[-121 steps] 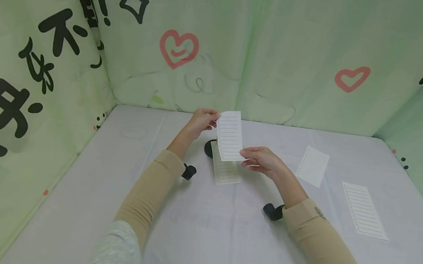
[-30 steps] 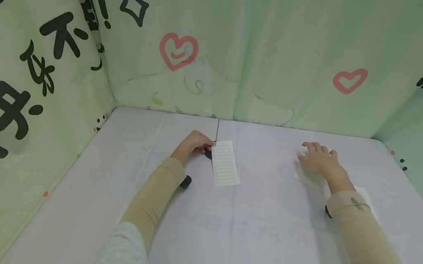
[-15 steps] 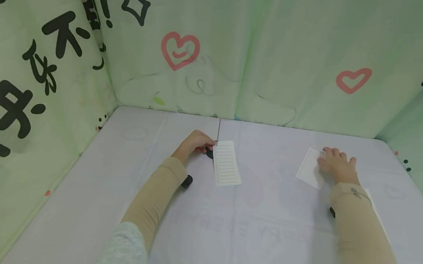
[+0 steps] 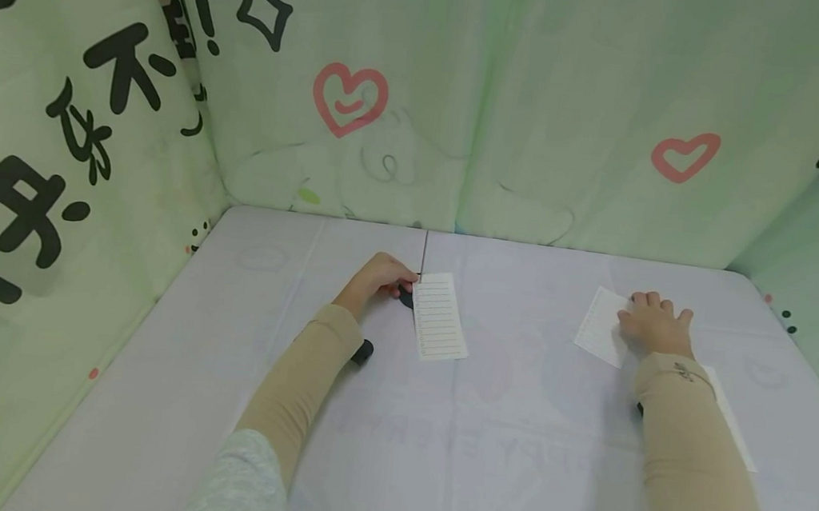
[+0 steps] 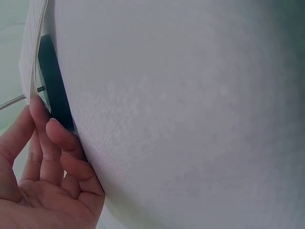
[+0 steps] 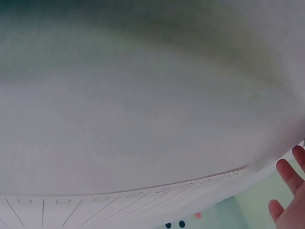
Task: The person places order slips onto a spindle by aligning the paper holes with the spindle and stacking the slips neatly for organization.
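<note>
My left hand (image 4: 379,276) lies at the table's middle with its fingers curled against the black base (image 4: 404,296) of a thin upright spike (image 4: 424,253). The left wrist view shows those fingertips (image 5: 56,130) on the base (image 5: 53,90), beside the stack's edge (image 5: 32,52). A stack of lined paper slips (image 4: 440,317) sits on the spike. My right hand (image 4: 654,322) rests flat, fingers spread, on the right part of a loose lined slip (image 4: 598,333). In the right wrist view only two fingertips (image 6: 286,171) and the slip's printed edge (image 6: 95,206) show.
Another lined slip (image 4: 732,421) lies partly under my right forearm. The table (image 4: 495,455) is covered in pale grey cloth. Green printed fabric walls (image 4: 537,97) close in the back, left and right sides.
Four seconds ago both hands held a slip above the spike; it now lies on the stack. Over the last second my right hand shifted right on the loose slip, uncovering its left part.
</note>
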Action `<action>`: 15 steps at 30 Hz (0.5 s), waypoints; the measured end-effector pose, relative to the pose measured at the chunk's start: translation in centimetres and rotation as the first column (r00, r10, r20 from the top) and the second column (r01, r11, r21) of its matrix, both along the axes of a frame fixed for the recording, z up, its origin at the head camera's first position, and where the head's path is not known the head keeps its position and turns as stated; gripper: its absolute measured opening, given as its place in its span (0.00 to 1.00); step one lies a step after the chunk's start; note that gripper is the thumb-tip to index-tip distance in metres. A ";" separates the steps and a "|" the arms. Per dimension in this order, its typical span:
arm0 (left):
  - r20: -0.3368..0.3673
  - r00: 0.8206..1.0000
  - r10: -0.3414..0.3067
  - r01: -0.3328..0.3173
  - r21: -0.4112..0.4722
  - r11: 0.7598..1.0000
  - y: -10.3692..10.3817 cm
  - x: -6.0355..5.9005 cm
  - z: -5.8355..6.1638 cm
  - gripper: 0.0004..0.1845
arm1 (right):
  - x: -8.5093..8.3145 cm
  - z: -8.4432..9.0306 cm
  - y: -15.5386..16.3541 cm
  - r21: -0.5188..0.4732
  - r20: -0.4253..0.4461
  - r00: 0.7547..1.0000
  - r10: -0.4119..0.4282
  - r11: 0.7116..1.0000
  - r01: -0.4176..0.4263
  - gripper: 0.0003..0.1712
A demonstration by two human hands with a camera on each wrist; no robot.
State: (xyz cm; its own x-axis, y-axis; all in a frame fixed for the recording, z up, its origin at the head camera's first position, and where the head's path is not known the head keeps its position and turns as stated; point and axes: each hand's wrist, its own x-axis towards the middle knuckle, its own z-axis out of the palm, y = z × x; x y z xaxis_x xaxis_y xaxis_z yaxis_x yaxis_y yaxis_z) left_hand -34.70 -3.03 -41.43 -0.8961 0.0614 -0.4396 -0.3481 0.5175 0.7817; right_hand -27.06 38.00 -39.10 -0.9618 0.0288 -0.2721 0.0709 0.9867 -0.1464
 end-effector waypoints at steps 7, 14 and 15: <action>0.007 1.000 0.014 -0.014 0.033 0.999 -0.1 0.2 0.1 0.09 | -0.2 -0.1 -0.1 -0.006 -0.007 1.000 -0.019 1.000 0.019 0.35; -0.016 1.000 0.007 -0.006 0.062 0.998 -0.3 1.1 0.9 0.11 | -0.5 -0.3 0.4 -0.057 -0.052 0.997 -0.057 0.997 0.054 0.33; -0.019 1.000 0.003 -0.002 0.064 0.998 -0.3 1.1 0.9 0.11 | -0.6 -0.3 0.5 -0.070 -0.059 0.996 -0.065 0.996 0.061 0.33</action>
State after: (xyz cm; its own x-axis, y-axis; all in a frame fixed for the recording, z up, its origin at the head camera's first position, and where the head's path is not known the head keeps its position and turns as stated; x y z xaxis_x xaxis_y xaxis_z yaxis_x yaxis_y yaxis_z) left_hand -33.59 -3.34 -40.53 -0.9044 0.0869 -0.4178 -0.3340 0.4653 0.8197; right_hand -27.62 38.49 -39.40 -0.9737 0.0729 -0.2159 0.1211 0.9682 -0.2191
